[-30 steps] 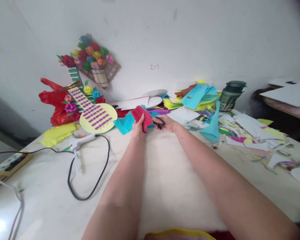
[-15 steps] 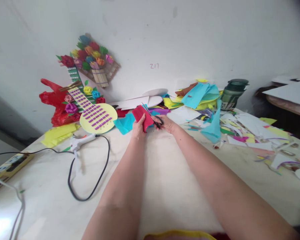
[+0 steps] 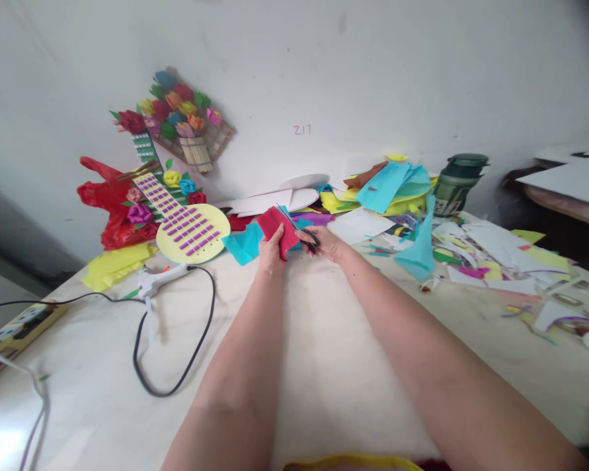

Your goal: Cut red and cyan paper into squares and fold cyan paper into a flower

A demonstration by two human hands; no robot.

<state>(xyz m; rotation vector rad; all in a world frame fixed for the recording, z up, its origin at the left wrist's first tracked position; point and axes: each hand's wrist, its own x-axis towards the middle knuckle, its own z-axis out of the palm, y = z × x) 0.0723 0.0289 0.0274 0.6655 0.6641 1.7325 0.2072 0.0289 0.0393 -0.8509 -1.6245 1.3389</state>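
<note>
Both bare hands are working close together over the middle of the table (image 3: 334,366), arms stretching well forward. The left hand (image 3: 271,248) is pinching a piece of red paper (image 3: 276,226), its thumb pressing on top and most of its other fingers hiding beneath. The right hand (image 3: 328,243) is closing around the black handles of a pair of scissors (image 3: 315,240), and the slim blades are pointing up and away, lying along the red paper's right-hand edge. How far those blades are gaping, nobody can tell at this size!

Blue paper (image 3: 244,244) is showing on either side of the red paper, lying just behind it. Over on the left, a yellow guitar-shaped cutout (image 3: 194,235) with purple strips is leaning near a bunch of paper flowers, and a red plastic bag (image 3: 105,203) is slumping behind them. A white glue gun (image 3: 161,279) is resting in front of the cutout, its black cord (image 3: 169,394) looping across the tabletop. Away to the right, light-blue sheets (image 3: 390,186) are topping a heap of coloured paper, a dark green bottle (image 3: 455,190) is standing just beside them, and loose scraps (image 3: 495,255) are littering that end.
</note>
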